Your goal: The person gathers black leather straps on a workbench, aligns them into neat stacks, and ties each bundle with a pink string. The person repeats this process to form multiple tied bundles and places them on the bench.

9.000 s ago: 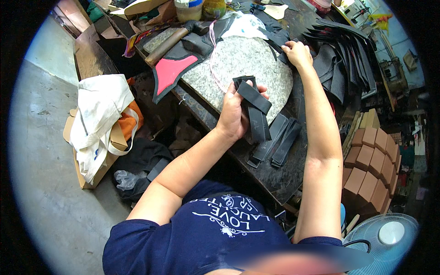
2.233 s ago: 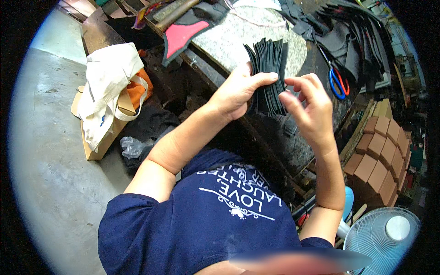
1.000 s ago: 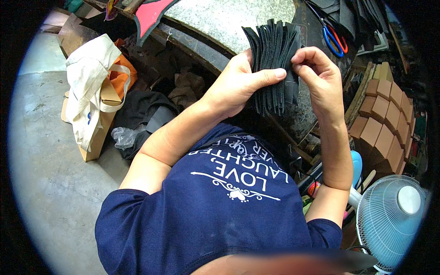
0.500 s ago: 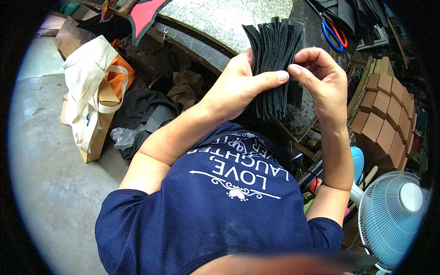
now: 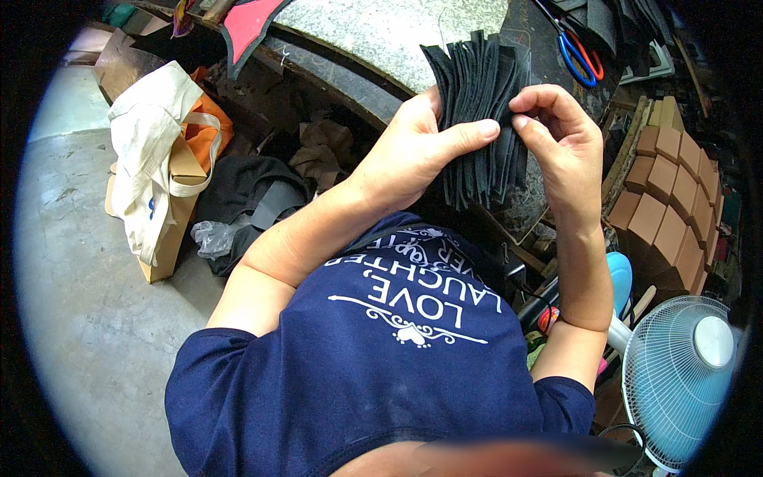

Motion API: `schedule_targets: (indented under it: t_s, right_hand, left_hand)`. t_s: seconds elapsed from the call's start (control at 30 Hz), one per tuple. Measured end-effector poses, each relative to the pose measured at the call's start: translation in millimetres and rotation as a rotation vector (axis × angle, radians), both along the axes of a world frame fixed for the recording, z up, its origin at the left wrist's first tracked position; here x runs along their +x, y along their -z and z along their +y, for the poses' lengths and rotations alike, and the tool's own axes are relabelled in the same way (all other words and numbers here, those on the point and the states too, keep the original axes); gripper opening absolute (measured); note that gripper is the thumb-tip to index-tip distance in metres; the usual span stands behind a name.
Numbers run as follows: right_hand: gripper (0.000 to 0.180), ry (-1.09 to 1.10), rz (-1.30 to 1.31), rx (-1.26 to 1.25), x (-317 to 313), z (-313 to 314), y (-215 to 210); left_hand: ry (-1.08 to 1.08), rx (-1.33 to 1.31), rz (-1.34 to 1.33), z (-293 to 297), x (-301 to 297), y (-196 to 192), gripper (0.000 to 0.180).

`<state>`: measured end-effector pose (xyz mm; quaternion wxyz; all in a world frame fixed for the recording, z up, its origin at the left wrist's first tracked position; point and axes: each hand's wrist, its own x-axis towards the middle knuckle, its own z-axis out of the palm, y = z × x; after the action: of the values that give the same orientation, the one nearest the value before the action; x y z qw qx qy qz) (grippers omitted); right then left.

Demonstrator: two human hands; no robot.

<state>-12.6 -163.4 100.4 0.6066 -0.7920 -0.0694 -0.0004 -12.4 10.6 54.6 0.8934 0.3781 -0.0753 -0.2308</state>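
Two hands share one bundle. My left hand (image 5: pixel 413 155) is wrapped around a stack of black strips (image 5: pixel 481 111), thumb pressed across its front, and holds it upright in the air above the near edge of the surface (image 5: pixel 381 36). My right hand (image 5: pixel 560 143) has its thumb and forefinger pinched shut on the stack's right side. Scissors (image 5: pixel 579 54) with one red and one blue handle lie on the surface beyond. A cream tote bag (image 5: pixel 151 159) slumps on the floor to my left, and a white fan (image 5: pixel 683 374) stands at my right.

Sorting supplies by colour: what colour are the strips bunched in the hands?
Black; the bunch of strips shows best in the head view.
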Motion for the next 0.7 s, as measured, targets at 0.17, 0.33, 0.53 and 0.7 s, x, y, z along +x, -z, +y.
schedule_targets:
  t_s: [0.17,0.33,0.53,0.7]
  right_hand:
    - [0.010,0.013,-0.012,0.035,0.9,1.6,-0.2]
    - [0.012,-0.006,0.006,0.033,1.9,0.7,2.1]
    - [0.011,0.072,-0.091,0.126,0.7,2.8,5.6]
    - [0.012,0.033,-0.069,0.016,0.4,1.5,2.5]
  left_hand:
    - [-0.010,0.031,-0.024,-0.7,0.4,1.6,0.039]
    - [-0.011,0.040,-0.069,-2.4,-1.6,4.6,0.042]
    - [0.012,0.028,-0.033,-2.7,-2.1,5.2,0.042]
    - [0.040,-0.006,-0.003,-2.7,-3.1,3.3,0.042]
